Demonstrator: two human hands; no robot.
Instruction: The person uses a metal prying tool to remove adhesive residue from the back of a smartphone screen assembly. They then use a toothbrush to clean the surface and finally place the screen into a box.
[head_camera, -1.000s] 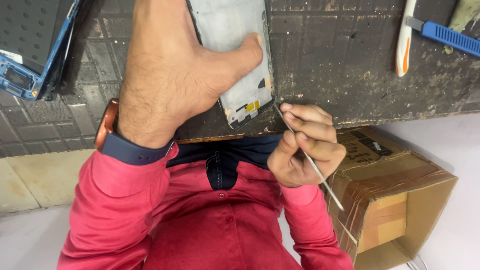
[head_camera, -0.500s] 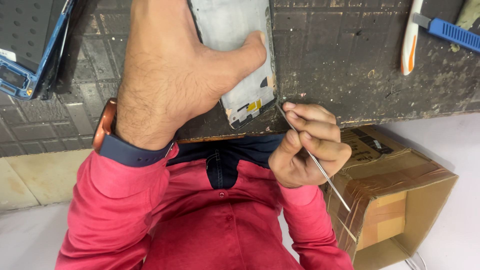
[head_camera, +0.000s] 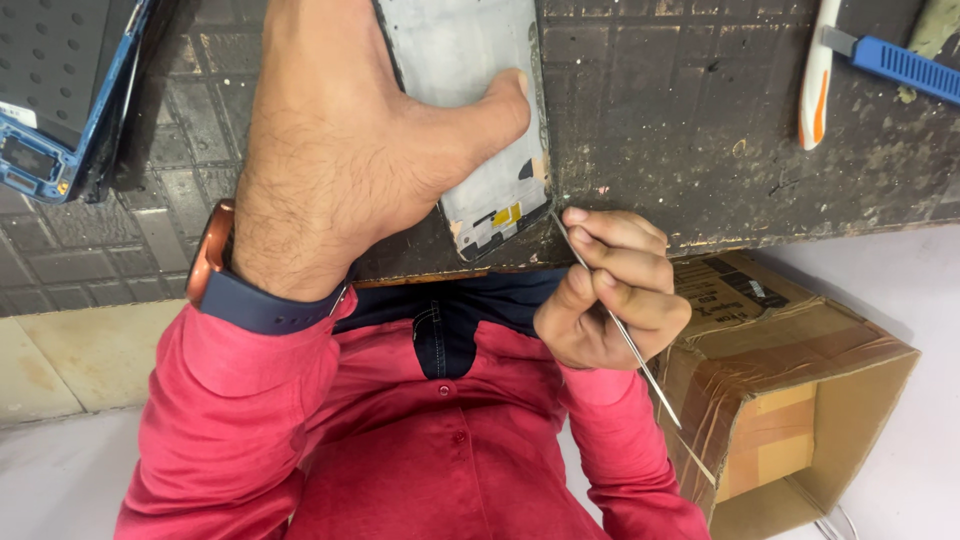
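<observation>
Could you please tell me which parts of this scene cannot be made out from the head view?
- Phone frame: its far end is cut off by the top edge, and the left hand covers its left side.
- Thin metal tool: its middle is hidden inside the right hand.
- Blue-handled tool: cut off by the right edge.
- Blue phone housing: cut off at the top-left corner.
</observation>
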